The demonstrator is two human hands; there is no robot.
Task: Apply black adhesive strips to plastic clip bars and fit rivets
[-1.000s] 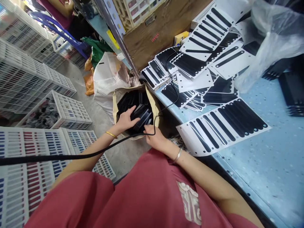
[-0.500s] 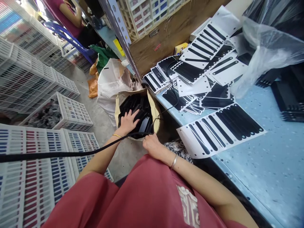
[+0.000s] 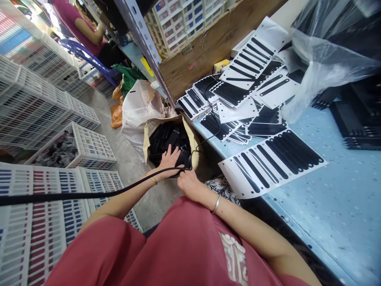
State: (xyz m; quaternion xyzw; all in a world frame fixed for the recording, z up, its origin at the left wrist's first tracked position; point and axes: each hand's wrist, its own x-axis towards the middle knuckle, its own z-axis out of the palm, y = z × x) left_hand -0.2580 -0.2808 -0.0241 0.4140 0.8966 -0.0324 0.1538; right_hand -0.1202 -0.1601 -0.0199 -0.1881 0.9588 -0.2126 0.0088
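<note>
A paper-lined sack (image 3: 195, 147) stands open on the floor beside the bench, full of black plastic pieces (image 3: 165, 139). My left hand (image 3: 170, 159) lies over the pieces at the near side of the opening, fingers stretched out and resting on them. Close by, my right hand (image 3: 189, 183) is closed on the sack's near rim; its fingertips are partly hidden. A black cable (image 3: 119, 192) runs in from the left, passing in front of my left wrist and close to my right hand.
Sheets of black strip stickers (image 3: 272, 163) lie on the blue bench (image 3: 327, 206), near a clear plastic bag (image 3: 321, 67). White crates (image 3: 95, 145) stand at the left. A white woven sack (image 3: 138, 103) sits beyond the open one. Another person (image 3: 89, 29) is at the far left.
My left hand has moved right and toward me across the black pieces, nearer my right hand. A lighter piece beside it no longer shows. My right hand keeps its place at the rim.
</note>
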